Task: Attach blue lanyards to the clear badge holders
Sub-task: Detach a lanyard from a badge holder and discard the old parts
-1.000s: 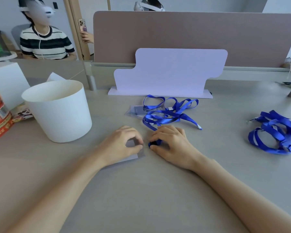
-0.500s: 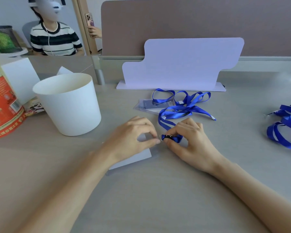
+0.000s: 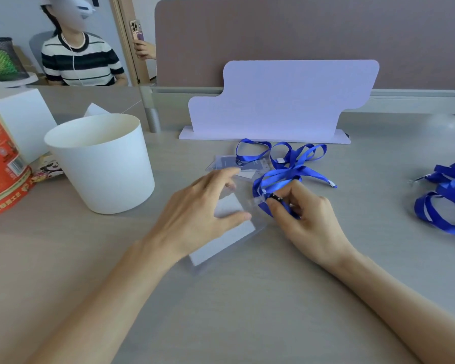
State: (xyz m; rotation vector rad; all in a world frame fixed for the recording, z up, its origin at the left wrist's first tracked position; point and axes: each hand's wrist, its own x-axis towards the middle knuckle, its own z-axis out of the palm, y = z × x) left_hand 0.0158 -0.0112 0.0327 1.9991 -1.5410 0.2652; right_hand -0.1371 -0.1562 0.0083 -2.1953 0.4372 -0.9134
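Note:
A clear badge holder point(image 3: 225, 239) with a white card inside lies flat on the grey desk at centre. My left hand point(image 3: 202, 208) rests over its upper part, fingers spread, thumb on the card. My right hand point(image 3: 301, 215) pinches the black clip end of a blue lanyard point(image 3: 281, 177) right at the holder's top right corner. The lanyard's loops trail back toward a white stand. Another clear badge holder point(image 3: 234, 164) lies behind, partly under the loops. A second bundle of blue lanyards point(image 3: 447, 198) sits at the far right.
A white bucket point(image 3: 103, 161) stands left of my hands, with a red printed canister point(image 3: 3, 166) and a white box point(image 3: 24, 122) beyond it. A white shaped stand point(image 3: 281, 101) and a brown partition point(image 3: 300, 40) close the back. A person in a striped top sits back left.
My left hand has opened and lifted its fingers off the holder, showing more of the white card. My right hand brought the lanyard clip up to the holder's corner. The camera moved closer.

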